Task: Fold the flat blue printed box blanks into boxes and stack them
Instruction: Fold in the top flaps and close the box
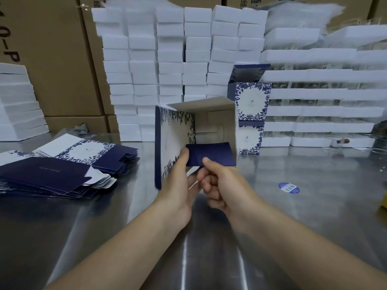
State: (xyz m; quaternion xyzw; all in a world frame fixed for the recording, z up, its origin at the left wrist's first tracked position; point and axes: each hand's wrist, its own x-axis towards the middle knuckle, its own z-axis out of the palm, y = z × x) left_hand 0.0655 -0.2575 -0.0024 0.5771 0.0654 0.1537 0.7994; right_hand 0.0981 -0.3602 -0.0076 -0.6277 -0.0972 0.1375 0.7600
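Blue-printed box [178,139], half formed at centre, is gripped by the left hand [178,181]; the right hand [219,185] pinches its dark flap [210,153]. Two finished boxes [251,114] stand stacked far right; many blanks [62,164] remain left.

Quick count: left hand [178,185] plus right hand [219,185], one half-folded box [171,139], two finished boxes [252,101] at 1 o'clock, one sticker [289,187] at 3, flat blanks [83,151] at 9, too many to count.

I get bright, even overhead light; the steel table [303,216] throws streaky glare, the white foam stacks [178,59] nearly blow out, and my wide lens bends and smears the edges
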